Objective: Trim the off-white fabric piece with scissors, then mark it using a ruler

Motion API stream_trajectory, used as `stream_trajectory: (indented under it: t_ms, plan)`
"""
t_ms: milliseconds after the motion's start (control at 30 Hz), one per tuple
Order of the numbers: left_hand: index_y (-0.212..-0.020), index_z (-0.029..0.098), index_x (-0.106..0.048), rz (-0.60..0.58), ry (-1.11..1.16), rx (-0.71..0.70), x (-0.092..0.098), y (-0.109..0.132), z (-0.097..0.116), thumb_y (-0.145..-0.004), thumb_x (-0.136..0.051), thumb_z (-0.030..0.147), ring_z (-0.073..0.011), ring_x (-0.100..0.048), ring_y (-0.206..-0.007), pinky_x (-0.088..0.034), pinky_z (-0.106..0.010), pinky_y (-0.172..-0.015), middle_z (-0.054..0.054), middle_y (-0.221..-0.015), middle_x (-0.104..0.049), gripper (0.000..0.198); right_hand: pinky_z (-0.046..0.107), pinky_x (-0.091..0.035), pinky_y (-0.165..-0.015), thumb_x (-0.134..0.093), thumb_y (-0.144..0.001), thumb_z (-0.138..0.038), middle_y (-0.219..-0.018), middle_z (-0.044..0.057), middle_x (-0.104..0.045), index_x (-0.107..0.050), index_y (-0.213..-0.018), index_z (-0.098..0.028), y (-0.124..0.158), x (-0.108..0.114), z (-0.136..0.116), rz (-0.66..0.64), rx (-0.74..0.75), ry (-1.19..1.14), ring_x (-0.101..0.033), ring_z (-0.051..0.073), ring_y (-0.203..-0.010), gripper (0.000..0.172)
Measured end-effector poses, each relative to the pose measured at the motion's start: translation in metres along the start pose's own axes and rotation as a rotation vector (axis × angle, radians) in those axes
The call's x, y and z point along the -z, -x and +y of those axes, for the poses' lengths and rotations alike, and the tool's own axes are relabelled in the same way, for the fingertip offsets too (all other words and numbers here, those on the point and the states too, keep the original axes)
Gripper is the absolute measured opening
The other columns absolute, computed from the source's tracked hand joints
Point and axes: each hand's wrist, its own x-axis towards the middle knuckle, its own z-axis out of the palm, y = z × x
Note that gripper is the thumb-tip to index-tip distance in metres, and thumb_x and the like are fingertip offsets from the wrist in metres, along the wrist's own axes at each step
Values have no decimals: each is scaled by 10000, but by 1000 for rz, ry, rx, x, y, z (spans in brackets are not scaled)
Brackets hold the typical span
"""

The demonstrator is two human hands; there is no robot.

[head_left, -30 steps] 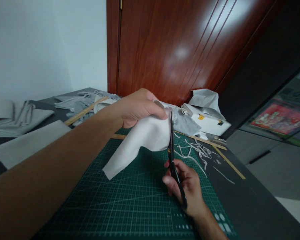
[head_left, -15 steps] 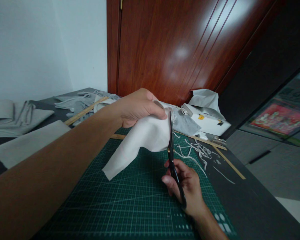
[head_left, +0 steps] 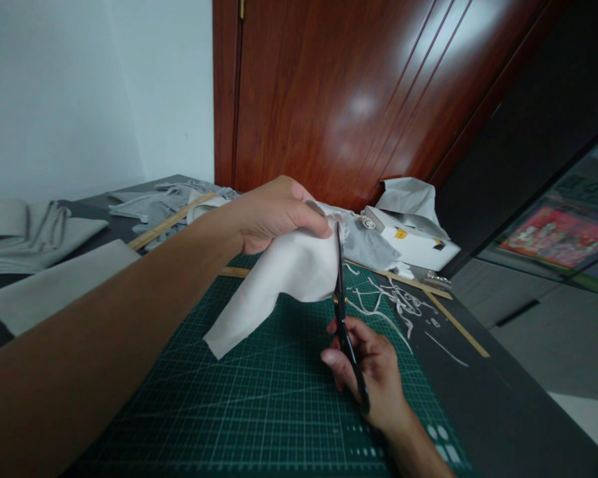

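A piece of white fabric [head_left: 299, 265] hangs above the green cutting mat [head_left: 219, 411], pinched near its upper edge by my left hand [head_left: 284, 216]. Its lower left end droops toward the mat. Black scissors [head_left: 343, 312] are in my right hand [head_left: 371, 372], fingers wrapped around the handles. The blades point away from me and lie along the fabric's right edge, close to my left fingertips. Whether the blades are parted is hard to see from this angle.
Cut white strips [head_left: 403, 302] lie right of the mat beside a wooden ruler [head_left: 458, 325]. A white box [head_left: 408, 236] stands at the back. Folded fabric [head_left: 40, 239] and a grey cloth heap [head_left: 154, 202] sit on the left. A brown door [head_left: 319, 99] rises behind.
Almost nothing differs. My right hand and the scissors have shifted very slightly left; my left hand keeps the fabric in the same place.
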Motion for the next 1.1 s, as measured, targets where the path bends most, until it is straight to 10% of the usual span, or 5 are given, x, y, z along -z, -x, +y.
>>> stream_trajectory:
  t_ms: [700,1100]
  plan:
    - [-692,134,-691,41,151,-173,2,-5,-1,-864,-710,155,-129,-596,-592,-418,-271,-580,-46,-705,-641,174,138,-382,-411,-992,-790,-317,-615,-99,-619,-732,-1046,-258,1,-2,4,-16,-60,-141,-492,55,-411,370]
    - [-678,112,-741,56,101,-120,4,-2,0,-739,-770,77,-151,-636,-553,-471,-293,-569,-71,-673,-692,76,113,-393,-417,-1008,-771,-310,-639,-98,-627,-740,-1045,-260,3,-2,4,-54,-84,-198,-478,40,-424,387]
